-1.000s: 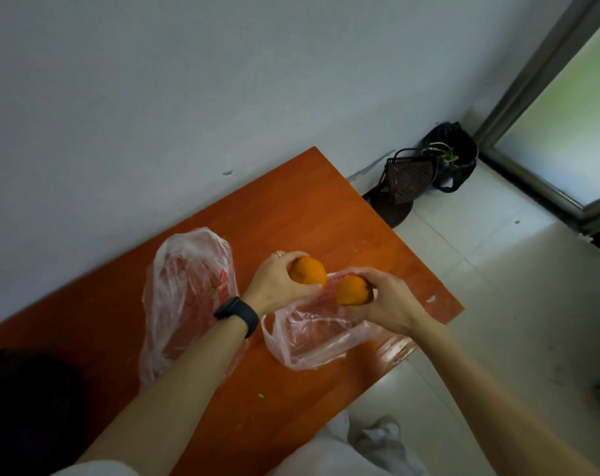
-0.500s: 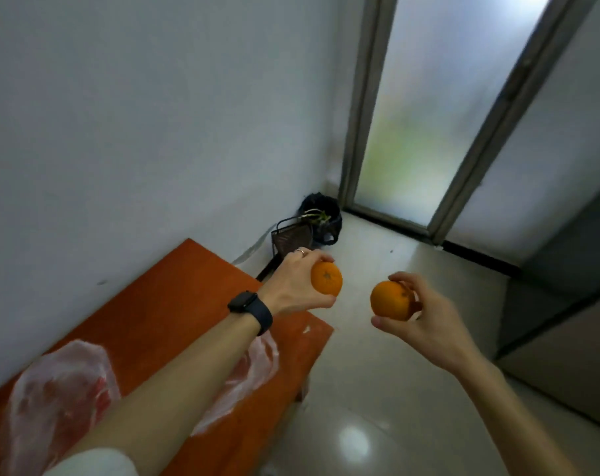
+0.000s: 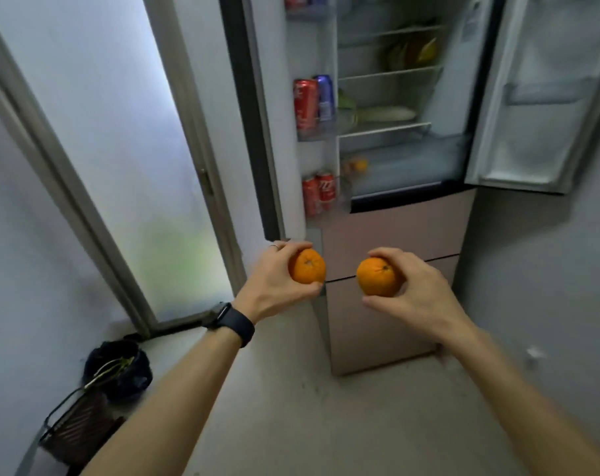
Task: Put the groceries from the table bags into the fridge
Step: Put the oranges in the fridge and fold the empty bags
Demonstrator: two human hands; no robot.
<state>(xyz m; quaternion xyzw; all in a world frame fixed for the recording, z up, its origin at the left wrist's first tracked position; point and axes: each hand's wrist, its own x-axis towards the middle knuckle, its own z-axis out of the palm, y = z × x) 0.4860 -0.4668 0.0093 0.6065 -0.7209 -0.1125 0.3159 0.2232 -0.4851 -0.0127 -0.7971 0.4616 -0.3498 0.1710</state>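
Observation:
My left hand grips an orange, and my right hand grips a second orange. Both are held out at chest height in front of the fridge. Its two upper doors stand open. Wire shelves inside hold yellow and green produce, and a clear drawer below them shows some orange fruit. The table and its bags are out of view.
The left fridge door carries red and blue cans in its racks. The right door swings out wide. A frosted glass door stands at left, with a black bag and a dark basket on the floor beneath.
I have lifted both oranges out of the bag on the table and turned right, away from the table. The view now faces the open fridge.

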